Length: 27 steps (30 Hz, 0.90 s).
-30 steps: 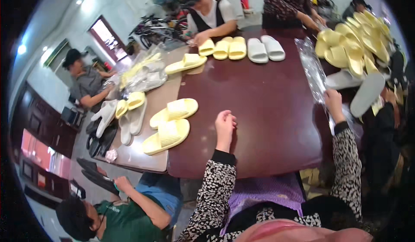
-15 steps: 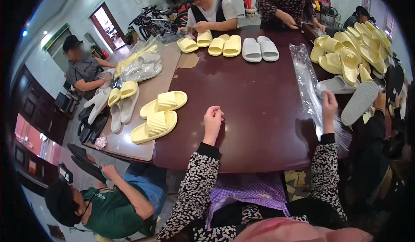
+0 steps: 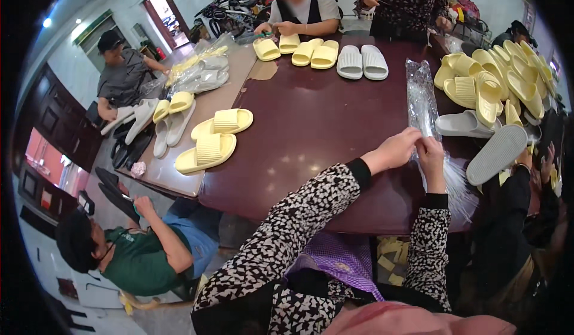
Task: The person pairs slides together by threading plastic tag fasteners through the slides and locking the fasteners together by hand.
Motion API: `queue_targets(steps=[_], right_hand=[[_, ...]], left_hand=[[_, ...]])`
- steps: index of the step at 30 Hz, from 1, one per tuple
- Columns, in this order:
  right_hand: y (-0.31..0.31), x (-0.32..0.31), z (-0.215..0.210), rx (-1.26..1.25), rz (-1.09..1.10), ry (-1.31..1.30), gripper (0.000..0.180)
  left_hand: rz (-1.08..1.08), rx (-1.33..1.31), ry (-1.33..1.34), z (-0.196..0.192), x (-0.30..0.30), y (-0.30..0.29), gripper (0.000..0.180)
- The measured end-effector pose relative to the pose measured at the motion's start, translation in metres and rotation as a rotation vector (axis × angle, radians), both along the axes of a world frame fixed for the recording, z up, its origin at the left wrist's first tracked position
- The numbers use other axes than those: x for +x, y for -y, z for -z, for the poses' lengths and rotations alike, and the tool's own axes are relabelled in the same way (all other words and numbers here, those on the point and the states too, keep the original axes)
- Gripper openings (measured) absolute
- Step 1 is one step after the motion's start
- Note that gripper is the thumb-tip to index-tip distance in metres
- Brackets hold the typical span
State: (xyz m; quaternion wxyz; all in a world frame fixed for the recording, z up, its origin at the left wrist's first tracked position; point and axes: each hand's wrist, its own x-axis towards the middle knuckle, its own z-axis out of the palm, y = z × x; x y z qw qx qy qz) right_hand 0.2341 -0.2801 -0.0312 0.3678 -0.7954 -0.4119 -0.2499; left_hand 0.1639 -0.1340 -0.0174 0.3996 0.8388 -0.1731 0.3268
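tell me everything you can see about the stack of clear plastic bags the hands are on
The stack of clear plastic bags is a long, narrow, glossy, crinkled strip lying flat on the dark red-brown table, running from near the grey slippers toward the person. Its near end fans out past the table edge. The left hand and right hand meet on its near part, fingers pinching the film. Yellow slippers lie just to its right.

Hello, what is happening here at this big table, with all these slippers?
A person in a black-and-white patterned top has both hands on a stack of clear plastic bags lying on the dark table. The left hand and right hand meet at its near end. Yellow slippers are piled on the right, grey slippers lie farther off, and other people work around the table.
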Motion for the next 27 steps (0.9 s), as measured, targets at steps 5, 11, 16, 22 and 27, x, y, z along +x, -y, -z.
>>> queue_targets(steps=[5,11,16,22,27], right_hand=[[0.007,0.005,0.007,0.037,-0.019,-0.037,0.007],[0.013,0.016,0.022,-0.178,0.045,-0.155,0.025],[0.004,0.028,0.032,-0.306,0.212,-0.132,0.042],[0.003,0.035,0.034,-0.295,0.303,-0.175,0.045],[0.003,0.034,0.032,-0.27,0.261,-0.179,0.043]], left_hand=[[-0.054,0.035,-0.278,0.003,0.015,0.005,0.017],[-0.177,0.104,-0.325,0.002,0.01,-0.005,0.014],[-0.146,-0.122,-0.313,0.009,0.005,-0.016,0.015],[0.054,-0.822,-0.635,-0.018,-0.027,-0.025,0.013],[-0.149,-0.683,-0.472,-0.034,-0.074,-0.052,0.012]])
